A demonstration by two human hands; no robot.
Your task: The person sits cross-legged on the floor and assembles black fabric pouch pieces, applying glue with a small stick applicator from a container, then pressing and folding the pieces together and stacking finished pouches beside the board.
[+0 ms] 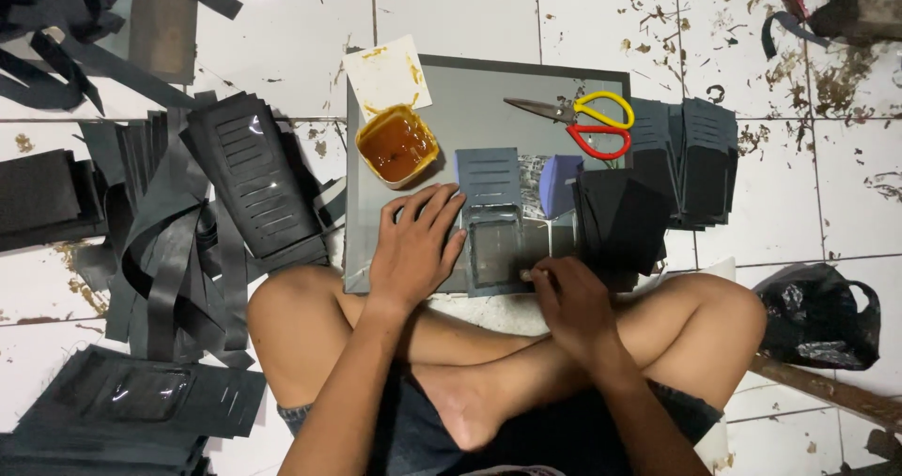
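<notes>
Tub point(397, 144) holds amber glue | left hand point(413, 248) spread flat on slotted panel point(491, 220) | right hand point(569, 299) pinches its edge

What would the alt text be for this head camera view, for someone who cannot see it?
A person sits cross-legged on a tiled floor, left hand pressing flat on a grey board while the right hand touches a dark slotted panel lying on it. A tub of amber glue and scissors rest on the board, with stacks of black pieces around.
</notes>
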